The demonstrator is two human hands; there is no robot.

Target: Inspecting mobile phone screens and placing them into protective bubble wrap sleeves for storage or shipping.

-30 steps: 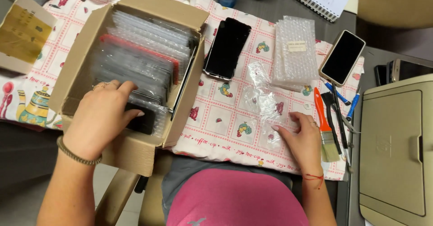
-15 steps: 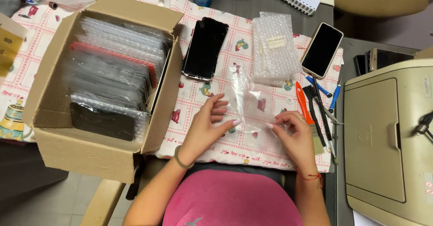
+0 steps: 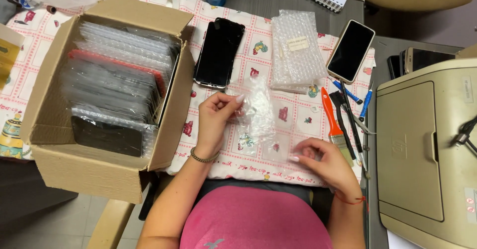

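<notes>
Clear plastic bag (image 3: pixel 258 112) pinched in left hand (image 3: pixel 214 120) grip near tabletop front edge; right hand (image 3: pixel 325 162) grip closed on bag's lower end. Step judged: bag being opened; steady two-hand hold needed next.

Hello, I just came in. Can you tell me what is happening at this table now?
A person seated at the table holds a clear bubble-wrap bag with both hands: the left hand lifts its upper end, and the right hand pins the lower end on the patterned cloth. A cardboard box of wrapped screens stands at the left. A dark phone lies beside it.
</notes>
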